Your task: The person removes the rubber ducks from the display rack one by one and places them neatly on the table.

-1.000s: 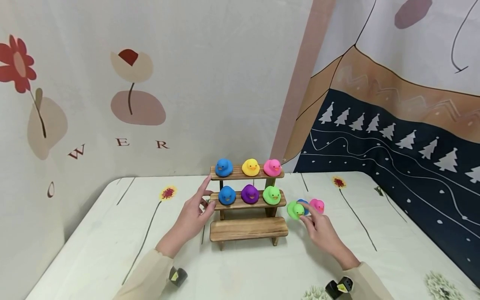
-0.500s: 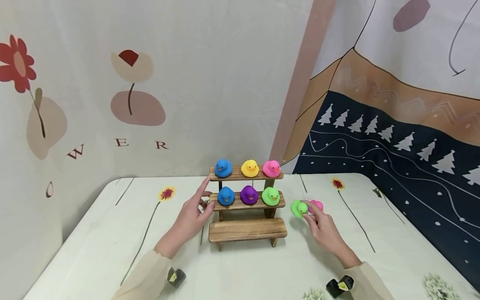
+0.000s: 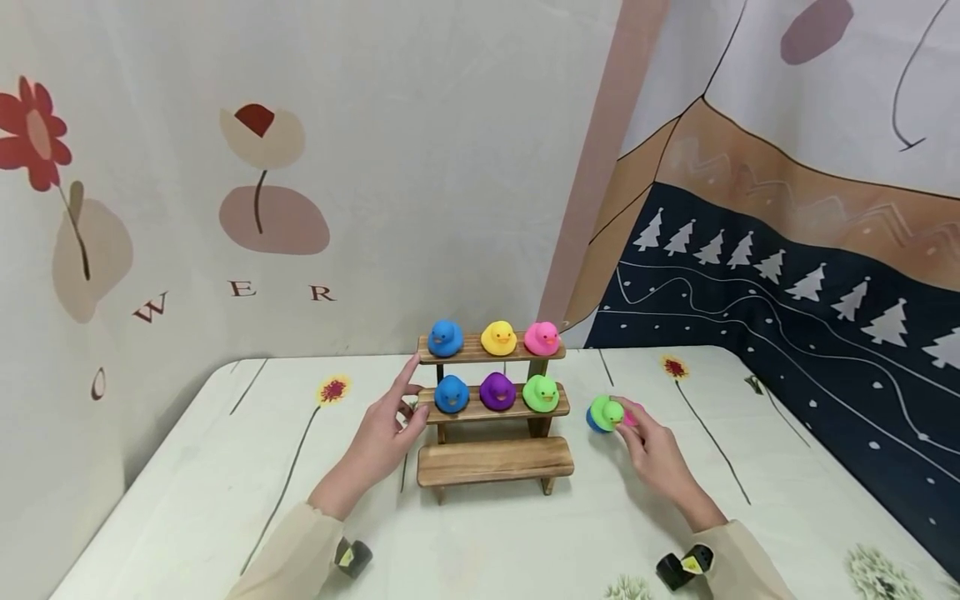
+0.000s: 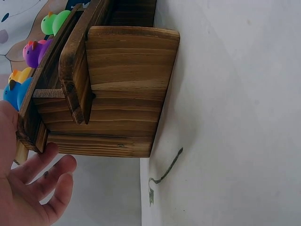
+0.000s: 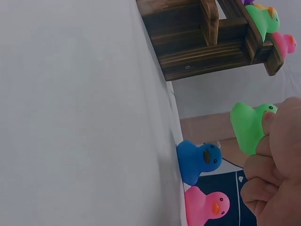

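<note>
Being pinched by the right hand (image 3: 658, 454), a green duck (image 3: 603, 412) is being held above the table (image 3: 510, 550), just right of a wooden stand (image 3: 495, 461). The stand's left end is being touched by the left hand (image 3: 381, 435), fingers loosely spread (index finger at the top tier, thumb at the middle). Near the held duck, a blue duck (image 5: 195, 162) and a pink duck (image 5: 204, 206) are being borne by the table. Six more ducks (image 3: 498, 338) are being carried on the upper two tiers.
</note>
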Motion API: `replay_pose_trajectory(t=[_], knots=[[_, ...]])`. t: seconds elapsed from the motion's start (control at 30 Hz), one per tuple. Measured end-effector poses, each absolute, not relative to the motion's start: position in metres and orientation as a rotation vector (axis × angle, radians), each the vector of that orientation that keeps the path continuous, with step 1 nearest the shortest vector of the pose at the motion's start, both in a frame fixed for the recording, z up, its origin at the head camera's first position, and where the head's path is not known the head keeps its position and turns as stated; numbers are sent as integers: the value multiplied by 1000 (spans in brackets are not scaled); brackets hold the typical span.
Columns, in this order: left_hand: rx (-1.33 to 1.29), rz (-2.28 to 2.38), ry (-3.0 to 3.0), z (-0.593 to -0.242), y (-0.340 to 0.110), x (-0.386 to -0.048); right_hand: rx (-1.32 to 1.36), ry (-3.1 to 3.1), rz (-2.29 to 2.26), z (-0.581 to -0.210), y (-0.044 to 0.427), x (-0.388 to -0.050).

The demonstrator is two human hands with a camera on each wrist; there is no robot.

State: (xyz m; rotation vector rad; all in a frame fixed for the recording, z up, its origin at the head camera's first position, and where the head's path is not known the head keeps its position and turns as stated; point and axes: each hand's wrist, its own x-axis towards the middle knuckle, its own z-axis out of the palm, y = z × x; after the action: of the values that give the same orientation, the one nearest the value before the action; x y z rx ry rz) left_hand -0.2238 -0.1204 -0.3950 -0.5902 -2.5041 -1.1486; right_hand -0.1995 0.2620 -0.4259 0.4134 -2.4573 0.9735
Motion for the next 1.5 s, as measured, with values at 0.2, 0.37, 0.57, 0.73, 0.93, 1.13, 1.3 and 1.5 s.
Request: replay_pose_trajectory(t=[0.2,0.37,0.57,0.73,0.93,1.13,1.3,1.5], knots=[[-584,-1156,-2514,-396,-121,-223,400,-2447,965,-428,266,-202],[-580,-1154,-2518,-396,-121,-224,377,-2441,984,-428,270,-202],[-582,-1149,-2514,-395,-121,-224,334,-2439,963,-430,278,-205],[-584,-1150,-2513,-395,-121,-224,278,-2432,952,-432,285,-206],[-592,-1155,-2505,-397,-121,-224,216,-2422,932,-436,295,-208],[-600,-1157,-2498,-397,-121,-224,157,-2442,908,-437,302,-209],[-595,-1163,-2503,-397,-120,-224,55,-2494,920,-441,311,-211],[-582,-1165,-2511,-396,-121,-224,-31,-2520,952,-442,316,-212]])
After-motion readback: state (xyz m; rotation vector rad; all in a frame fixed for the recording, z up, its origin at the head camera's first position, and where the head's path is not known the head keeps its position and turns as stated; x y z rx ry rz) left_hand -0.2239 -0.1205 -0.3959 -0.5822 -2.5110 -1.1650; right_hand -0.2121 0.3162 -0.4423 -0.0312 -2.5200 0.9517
